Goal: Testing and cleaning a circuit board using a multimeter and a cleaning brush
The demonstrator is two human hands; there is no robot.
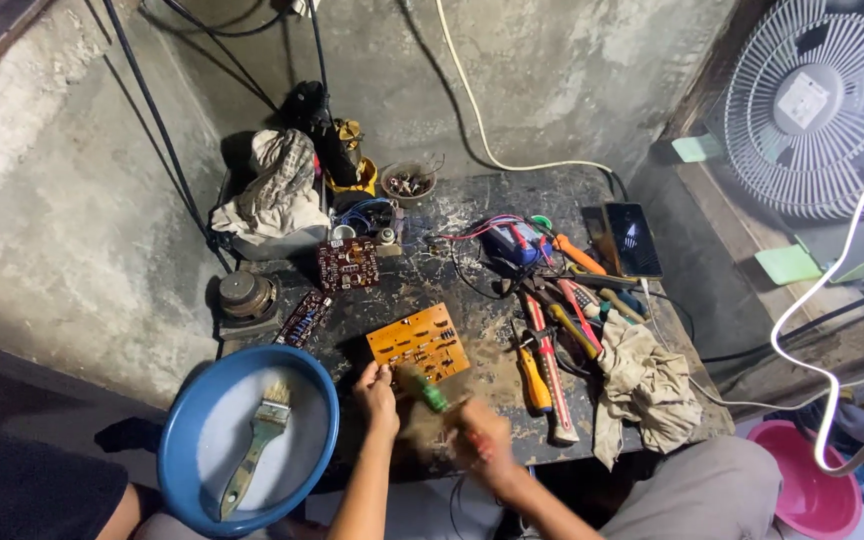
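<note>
While left hand (376, 392) pinches orange circuit board (419, 344) edge, right hand (482, 440) grip closed on green-handled tool (424, 388)

We are looking steeply down from a single head camera, facing the wall at 12 o'clock, sitting close over the bench (472, 200), with our hands lying at 6 o'clock.

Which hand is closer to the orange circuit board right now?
Left. The left hand touches the near edge of the orange circuit board; the right hand, blurred, holds a green-handled tool just below it.
</note>
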